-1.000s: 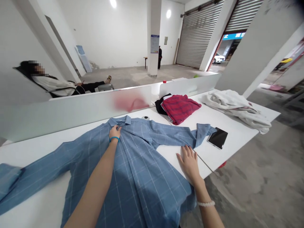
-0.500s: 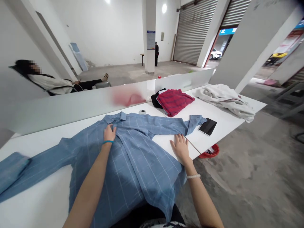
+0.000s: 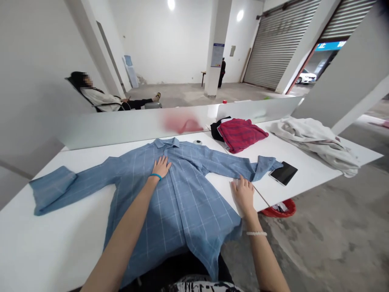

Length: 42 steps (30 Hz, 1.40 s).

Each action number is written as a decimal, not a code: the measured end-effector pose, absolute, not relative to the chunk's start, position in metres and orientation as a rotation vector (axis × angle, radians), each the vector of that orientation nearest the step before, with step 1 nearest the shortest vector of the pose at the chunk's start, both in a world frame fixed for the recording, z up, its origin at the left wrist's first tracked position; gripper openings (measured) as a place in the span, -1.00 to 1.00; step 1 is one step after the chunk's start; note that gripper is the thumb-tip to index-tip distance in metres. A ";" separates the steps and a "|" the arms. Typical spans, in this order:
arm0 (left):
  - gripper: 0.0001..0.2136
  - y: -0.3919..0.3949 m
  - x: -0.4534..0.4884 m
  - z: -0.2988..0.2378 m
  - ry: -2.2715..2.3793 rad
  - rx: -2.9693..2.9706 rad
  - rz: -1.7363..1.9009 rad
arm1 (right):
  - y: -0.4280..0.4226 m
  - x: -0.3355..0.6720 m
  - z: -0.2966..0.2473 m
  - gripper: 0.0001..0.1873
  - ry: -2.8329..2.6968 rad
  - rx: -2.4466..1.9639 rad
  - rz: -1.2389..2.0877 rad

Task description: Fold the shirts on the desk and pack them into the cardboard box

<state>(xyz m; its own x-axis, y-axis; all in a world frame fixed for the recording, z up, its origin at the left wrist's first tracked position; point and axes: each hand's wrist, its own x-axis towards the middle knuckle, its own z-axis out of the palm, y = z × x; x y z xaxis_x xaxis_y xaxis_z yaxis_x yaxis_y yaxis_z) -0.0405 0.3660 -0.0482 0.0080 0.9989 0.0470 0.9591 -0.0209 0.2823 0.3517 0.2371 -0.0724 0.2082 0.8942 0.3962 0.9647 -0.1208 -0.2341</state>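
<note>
A blue checked long-sleeved shirt [image 3: 146, 227] lies spread front side up, collar at the far side, its hem hanging over the table's near edge. My left hand [image 3: 161, 166] rests flat on the chest just below the collar, fingers spread. On the white tabletop beside the shirt's right-hand side, my right hand [image 3: 244, 192] lies with fingers apart, the fingertips close to the sleeve's lower edge. That sleeve's cuff reaches a dark-screened tablet [image 3: 284, 173]. The other sleeve stretches left, its end folded over.
A red plaid garment [image 3: 243, 134] and a crumpled off-white garment [image 3: 316, 142] lie on the table's right half. Behind runs a frosted partition [image 3: 127, 132]. A red basket [image 3: 290, 209] stands under the table's edge. Beyond the partition, a person [image 3: 103, 99] reclines in a chair.
The view has swung left, so the scene sits further right. My left hand has opened from a bent-finger pose to lie flat on the shirt, whose front looks smoother near the collar.
</note>
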 end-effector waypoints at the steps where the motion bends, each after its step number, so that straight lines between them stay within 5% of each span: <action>1: -0.45 0.360 -0.037 -0.047 2.073 2.109 0.336 | 0.239 0.357 -0.071 -0.43 -1.704 -2.056 -0.195; 7: -0.48 0.300 -0.029 -0.040 1.947 2.266 0.256 | 0.279 0.430 -0.037 -0.54 -1.373 -2.197 -0.290; 12: -0.44 0.247 -0.051 -0.049 1.894 2.331 0.307 | 0.318 0.482 -0.023 -0.31 -1.281 -2.471 -0.069; 15: -0.42 0.215 -0.067 -0.062 1.857 2.279 0.461 | 0.326 0.498 -0.031 -0.51 -1.322 -2.500 0.076; 28: -0.44 0.152 -0.075 -0.075 1.871 2.085 0.836 | 0.333 0.524 -0.035 -0.56 -1.080 -2.314 0.086; 31: -0.52 0.154 -0.058 -0.068 1.794 2.302 0.748 | 0.344 0.526 -0.034 -0.53 -0.979 -2.252 0.170; 36: -0.53 0.146 -0.005 -0.066 1.621 2.722 0.497 | 0.360 0.542 -0.018 -0.83 -0.748 -2.019 0.314; 42: -0.51 0.131 0.005 -0.074 1.503 2.890 0.346 | 0.370 0.567 0.007 -0.79 -0.450 -1.536 0.485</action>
<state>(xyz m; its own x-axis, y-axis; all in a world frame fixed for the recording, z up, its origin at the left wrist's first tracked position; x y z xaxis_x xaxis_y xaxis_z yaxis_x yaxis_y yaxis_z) 0.0052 0.1315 -0.0739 0.5584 0.7920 0.2470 0.8202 -0.5717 -0.0213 0.5675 0.3702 0.0069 0.8276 0.5607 -0.0261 -0.0166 -0.0219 -0.9996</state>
